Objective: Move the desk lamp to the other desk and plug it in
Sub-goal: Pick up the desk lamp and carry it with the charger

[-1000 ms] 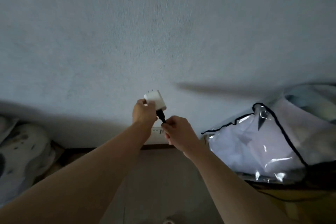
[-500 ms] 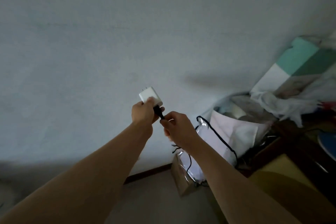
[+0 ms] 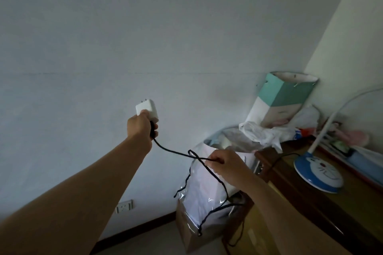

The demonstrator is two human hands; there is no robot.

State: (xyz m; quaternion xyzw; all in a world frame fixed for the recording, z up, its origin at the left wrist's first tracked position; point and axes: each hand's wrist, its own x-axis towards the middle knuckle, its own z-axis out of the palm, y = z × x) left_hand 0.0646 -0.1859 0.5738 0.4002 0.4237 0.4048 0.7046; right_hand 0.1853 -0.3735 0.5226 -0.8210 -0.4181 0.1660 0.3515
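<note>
Left hand (image 3: 141, 128) clenches the adapter (image 3: 146, 108), right hand (image 3: 227, 164) pinches the cable (image 3: 174, 152) — probably best fed slack toward the low, near-left wall socket (image 3: 124, 206).

A single head-worn wide-angle view looks forward and a little downward toward a pale wall (image 3: 145, 37), from close behind the person's outstretched forearms. The wall socket (image 3: 124, 206) sits low, left of centre near the skirting. Right of the socket, a wooden desk (image 3: 323, 198) runs off the lower right edge.
</note>
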